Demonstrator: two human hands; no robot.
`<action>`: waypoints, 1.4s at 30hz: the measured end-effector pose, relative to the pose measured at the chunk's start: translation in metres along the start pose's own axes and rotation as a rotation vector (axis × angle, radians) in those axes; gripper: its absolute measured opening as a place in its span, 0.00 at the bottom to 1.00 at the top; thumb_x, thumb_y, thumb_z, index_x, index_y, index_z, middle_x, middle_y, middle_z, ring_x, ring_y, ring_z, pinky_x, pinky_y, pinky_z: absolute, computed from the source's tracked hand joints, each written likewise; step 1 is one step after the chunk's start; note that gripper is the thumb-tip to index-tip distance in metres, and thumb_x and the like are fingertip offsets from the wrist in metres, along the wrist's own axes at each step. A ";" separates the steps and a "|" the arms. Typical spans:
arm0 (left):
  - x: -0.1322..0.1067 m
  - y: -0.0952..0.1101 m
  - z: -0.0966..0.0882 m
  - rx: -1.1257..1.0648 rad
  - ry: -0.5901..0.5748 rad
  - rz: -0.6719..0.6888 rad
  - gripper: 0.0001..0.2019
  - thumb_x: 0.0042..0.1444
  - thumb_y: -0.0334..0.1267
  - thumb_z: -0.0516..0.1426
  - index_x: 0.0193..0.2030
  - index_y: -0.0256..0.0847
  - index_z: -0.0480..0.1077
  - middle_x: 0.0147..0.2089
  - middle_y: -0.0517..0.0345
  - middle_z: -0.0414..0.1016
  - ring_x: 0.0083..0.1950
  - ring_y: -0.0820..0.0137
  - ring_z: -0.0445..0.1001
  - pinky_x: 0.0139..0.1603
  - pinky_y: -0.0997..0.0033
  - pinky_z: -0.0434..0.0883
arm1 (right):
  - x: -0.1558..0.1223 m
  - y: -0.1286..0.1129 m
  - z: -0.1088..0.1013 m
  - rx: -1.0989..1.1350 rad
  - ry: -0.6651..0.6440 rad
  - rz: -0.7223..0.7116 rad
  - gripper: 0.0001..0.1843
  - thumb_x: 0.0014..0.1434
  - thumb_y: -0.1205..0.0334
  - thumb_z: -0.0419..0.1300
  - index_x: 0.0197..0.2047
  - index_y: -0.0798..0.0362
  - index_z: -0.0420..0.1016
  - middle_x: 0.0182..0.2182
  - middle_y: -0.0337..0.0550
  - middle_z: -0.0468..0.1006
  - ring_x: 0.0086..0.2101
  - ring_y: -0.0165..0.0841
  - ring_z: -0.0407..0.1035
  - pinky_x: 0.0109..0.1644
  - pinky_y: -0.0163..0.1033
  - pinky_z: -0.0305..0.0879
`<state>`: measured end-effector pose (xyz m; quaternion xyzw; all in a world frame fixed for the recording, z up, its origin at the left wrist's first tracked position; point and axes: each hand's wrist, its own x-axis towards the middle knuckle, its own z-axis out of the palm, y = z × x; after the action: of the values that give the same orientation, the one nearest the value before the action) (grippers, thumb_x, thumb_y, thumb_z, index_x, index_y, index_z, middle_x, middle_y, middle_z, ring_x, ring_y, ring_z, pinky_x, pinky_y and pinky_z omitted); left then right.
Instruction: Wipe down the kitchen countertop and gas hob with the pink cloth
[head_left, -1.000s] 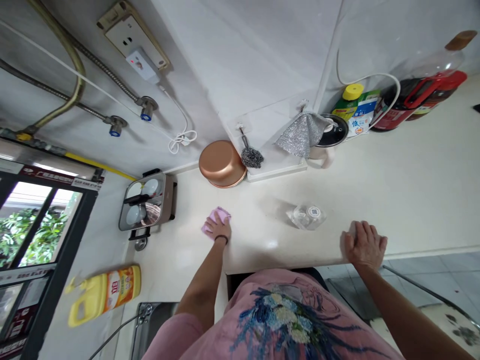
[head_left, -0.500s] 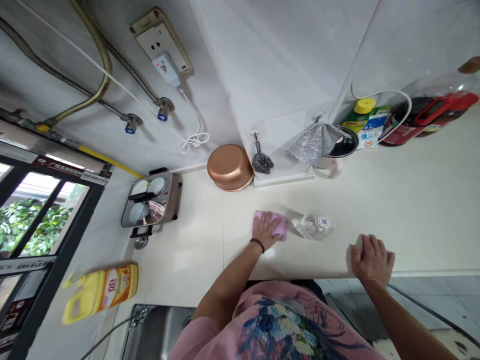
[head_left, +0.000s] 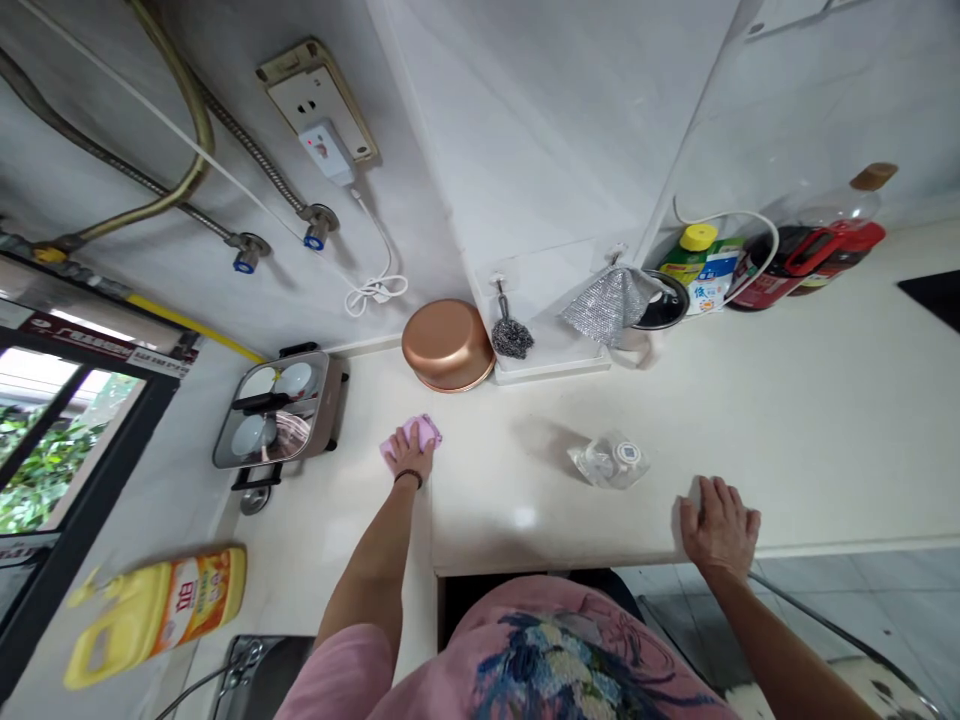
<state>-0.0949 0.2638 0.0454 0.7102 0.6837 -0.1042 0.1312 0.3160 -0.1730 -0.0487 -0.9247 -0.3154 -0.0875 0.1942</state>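
My left hand [head_left: 412,457] presses a pink cloth [head_left: 412,433] flat on the cream countertop [head_left: 787,420], just in front of a copper bowl [head_left: 447,344]. A dark band circles that wrist. My right hand [head_left: 718,524] rests palm down on the counter's front edge, fingers spread, holding nothing. A clear glass jar [head_left: 611,459] lies between the two hands, nearer the right one.
Against the wall stand a steel scourer [head_left: 511,337], a silvery mesh cloth [head_left: 608,303], a pot lid [head_left: 663,301], bottles [head_left: 806,252] and a carton. A small electric cooker [head_left: 277,417] sits left. A yellow detergent jug [head_left: 157,613] and a sink [head_left: 262,675] lie lower left.
My left hand slid the pink cloth right toward the jar, then back left to the spot in front of the copper bowl. My right hand stayed on the counter edge.
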 end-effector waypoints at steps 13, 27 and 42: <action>-0.156 0.011 0.087 0.157 0.005 0.184 0.35 0.69 0.56 0.45 0.79 0.49 0.47 0.83 0.46 0.34 0.82 0.48 0.33 0.77 0.35 0.41 | 0.006 -0.010 -0.013 -0.074 -0.187 -0.114 0.32 0.71 0.52 0.41 0.74 0.51 0.57 0.71 0.50 0.63 0.71 0.45 0.50 0.75 0.65 0.36; -0.185 0.135 0.103 -0.026 -0.104 0.714 0.38 0.64 0.59 0.53 0.79 0.60 0.47 0.83 0.57 0.35 0.82 0.49 0.34 0.78 0.37 0.34 | 0.006 0.000 -0.006 -0.007 -0.153 -0.117 0.33 0.70 0.51 0.43 0.74 0.50 0.57 0.70 0.52 0.64 0.71 0.48 0.51 0.74 0.67 0.38; -0.201 -0.060 0.078 0.176 -0.085 0.193 0.35 0.68 0.55 0.48 0.79 0.53 0.46 0.83 0.53 0.35 0.82 0.52 0.32 0.78 0.41 0.38 | 0.009 -0.003 -0.006 0.061 -0.098 -0.156 0.33 0.69 0.52 0.45 0.73 0.50 0.60 0.68 0.57 0.67 0.70 0.53 0.53 0.71 0.71 0.43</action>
<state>-0.1610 0.0508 0.0350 0.7765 0.5942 -0.1806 0.1065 0.3210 -0.1686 -0.0396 -0.8941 -0.3983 -0.0475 0.1991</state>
